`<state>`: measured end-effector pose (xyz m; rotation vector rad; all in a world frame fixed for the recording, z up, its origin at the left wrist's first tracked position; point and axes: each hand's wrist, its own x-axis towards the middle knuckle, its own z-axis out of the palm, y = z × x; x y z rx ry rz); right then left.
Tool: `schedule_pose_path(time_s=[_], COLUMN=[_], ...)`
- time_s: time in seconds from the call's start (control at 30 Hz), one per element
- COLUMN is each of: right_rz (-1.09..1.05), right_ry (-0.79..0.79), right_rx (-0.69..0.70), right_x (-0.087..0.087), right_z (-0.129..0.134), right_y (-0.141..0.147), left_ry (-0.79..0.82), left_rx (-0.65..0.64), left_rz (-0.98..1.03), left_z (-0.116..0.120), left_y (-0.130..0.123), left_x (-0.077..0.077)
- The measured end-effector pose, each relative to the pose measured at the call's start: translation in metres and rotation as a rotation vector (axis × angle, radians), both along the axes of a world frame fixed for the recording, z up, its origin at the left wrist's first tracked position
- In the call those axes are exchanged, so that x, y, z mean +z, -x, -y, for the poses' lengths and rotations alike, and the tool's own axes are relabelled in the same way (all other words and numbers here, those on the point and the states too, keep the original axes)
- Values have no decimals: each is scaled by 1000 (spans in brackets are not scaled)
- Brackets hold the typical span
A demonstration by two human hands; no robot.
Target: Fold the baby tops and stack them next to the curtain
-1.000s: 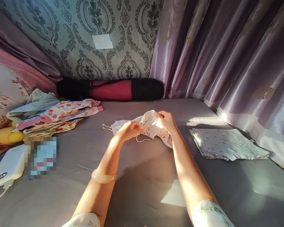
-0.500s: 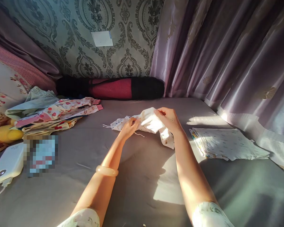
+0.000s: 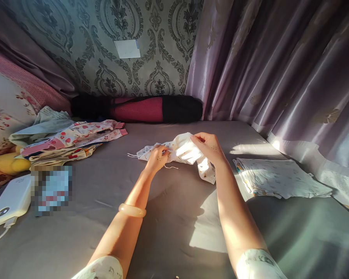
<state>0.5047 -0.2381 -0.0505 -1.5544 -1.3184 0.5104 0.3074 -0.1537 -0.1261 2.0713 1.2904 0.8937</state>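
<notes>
While a messy pile of printed clothes [image 3: 75, 139] sits over on the left, just behind a white power bank [image 3: 11, 201] with a cable plugged in, the left hand [image 3: 158, 157] has its fingers pinched on a small white printed garment [image 3: 186, 149] mid-sheet. The right hand [image 3: 208, 147] grips the same garment's upper edge, so the hands are a bit apart. Further right there's a flat folded stack of pale cloths [image 3: 282, 178] on the grey sheet [image 3: 168, 217].
</notes>
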Motion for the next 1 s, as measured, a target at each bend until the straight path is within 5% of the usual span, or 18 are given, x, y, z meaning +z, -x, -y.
schedule_pose_path(time_s=[0.4,0.73,1.0], right_rz=[-47,-93,-30], right_ry=[11,69,78], right_rx=[-42,-2,35], right_x=[-11,-16,-12], right_z=[-2,-2,1], right_y=[-26,-30,-26], left_ry=[200,254,54], left_rx=[100,-142,-119], left_rz=[531,411,389], left_z=[-12,10,5], left_y=[34,39,46], left_x=[32,55,54])
